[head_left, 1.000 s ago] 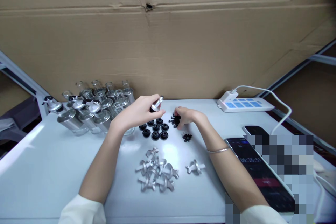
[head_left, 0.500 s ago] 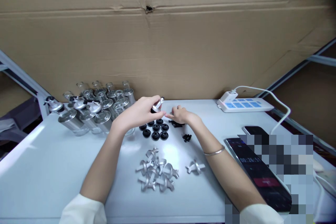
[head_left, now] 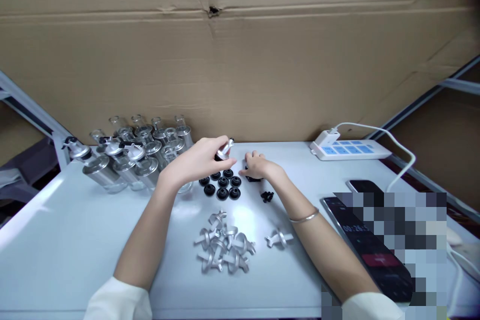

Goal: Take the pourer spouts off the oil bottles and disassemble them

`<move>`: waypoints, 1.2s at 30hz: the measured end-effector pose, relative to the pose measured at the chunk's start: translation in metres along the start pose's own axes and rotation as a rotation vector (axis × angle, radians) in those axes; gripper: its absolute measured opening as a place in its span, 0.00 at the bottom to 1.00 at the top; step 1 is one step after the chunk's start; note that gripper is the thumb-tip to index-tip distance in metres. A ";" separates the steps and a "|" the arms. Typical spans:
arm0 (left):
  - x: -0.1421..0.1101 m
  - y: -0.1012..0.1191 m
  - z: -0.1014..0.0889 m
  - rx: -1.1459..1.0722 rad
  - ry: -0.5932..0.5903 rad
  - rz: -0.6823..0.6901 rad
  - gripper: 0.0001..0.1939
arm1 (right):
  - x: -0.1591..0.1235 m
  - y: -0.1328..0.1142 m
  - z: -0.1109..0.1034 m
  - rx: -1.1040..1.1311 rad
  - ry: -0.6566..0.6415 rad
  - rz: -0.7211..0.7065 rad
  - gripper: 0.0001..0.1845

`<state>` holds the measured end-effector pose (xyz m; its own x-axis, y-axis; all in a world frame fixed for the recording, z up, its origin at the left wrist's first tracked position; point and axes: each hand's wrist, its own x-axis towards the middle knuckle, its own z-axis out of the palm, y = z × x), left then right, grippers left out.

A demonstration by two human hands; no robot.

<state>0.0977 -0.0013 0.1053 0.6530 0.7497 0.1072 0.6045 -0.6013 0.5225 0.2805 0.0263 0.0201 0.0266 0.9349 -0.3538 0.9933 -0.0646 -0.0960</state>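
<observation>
My left hand is closed around a silver pouring spout with a dark base, held above the table at the back. To its right, my right hand reaches down over a pile of small black parts, fingers bent and apart, covering much of the pile; nothing shows gripped in it. Several round black stoppers lie below and between the hands. A little group of tiny black pieces sits under the right wrist. Nearer me is a heap of silver metal fittings, with one fitting lying apart.
Glass-and-metal bottles crowd the left rear, three topped with silver spouts. At the right are a power strip with a white cable, and a phone. A cardboard wall closes off the back.
My right hand has shifted slightly right, its thumb side drawing in over the black parts. My left hand stays almost still with the spout.
</observation>
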 end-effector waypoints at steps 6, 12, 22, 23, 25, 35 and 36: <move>0.000 0.002 -0.001 0.002 -0.006 -0.008 0.09 | -0.001 0.008 -0.002 0.009 -0.031 0.002 0.22; 0.002 0.001 0.002 -0.001 -0.031 -0.016 0.09 | -0.006 0.024 -0.018 0.134 -0.013 -0.091 0.26; 0.003 0.006 0.007 -0.062 -0.126 0.143 0.06 | -0.079 0.025 -0.067 0.555 0.137 -0.694 0.15; 0.002 0.007 0.006 -0.073 -0.133 0.149 0.05 | -0.084 0.022 -0.068 0.542 0.165 -0.688 0.14; 0.000 0.011 0.004 -0.099 -0.141 0.154 0.05 | -0.093 0.018 -0.070 0.515 0.229 -0.687 0.12; -0.001 0.017 0.004 -0.203 -0.047 0.132 0.14 | -0.099 0.010 -0.070 0.480 0.355 -0.724 0.17; 0.000 0.017 0.004 -0.195 -0.040 0.134 0.14 | -0.099 0.009 -0.070 0.482 0.373 -0.730 0.18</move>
<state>0.1096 -0.0128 0.1104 0.7412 0.6532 0.1551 0.4146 -0.6271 0.6594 0.2947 -0.0422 0.1190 -0.4652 0.8471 0.2569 0.6278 0.5203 -0.5790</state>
